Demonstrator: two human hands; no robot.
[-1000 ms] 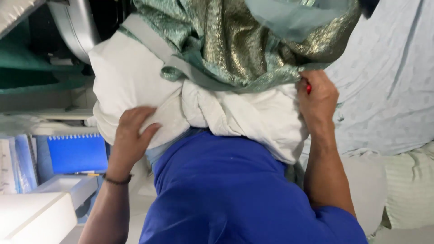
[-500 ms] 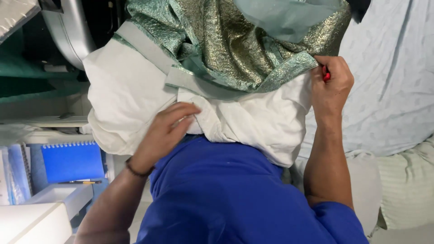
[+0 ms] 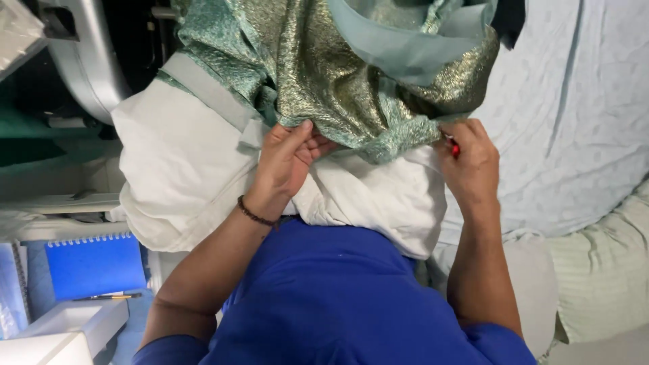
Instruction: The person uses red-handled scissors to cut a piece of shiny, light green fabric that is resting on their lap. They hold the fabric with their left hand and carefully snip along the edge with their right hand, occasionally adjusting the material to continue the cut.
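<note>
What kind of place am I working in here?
Probably a tailoring or sewing workroom: both hands work green-gold brocade fabric over white cloth, beside what looks like a grey sewing machine.

You wear a bright blue short-sleeved top (image 3: 338, 304), plain and without markings, its sleeves ending high on both upper arms. Just below your left hand (image 3: 284, 162), a thin dark beaded bracelet (image 3: 255, 215) circles the wrist. Your right hand (image 3: 470, 165) and its wrist show bare.
</note>
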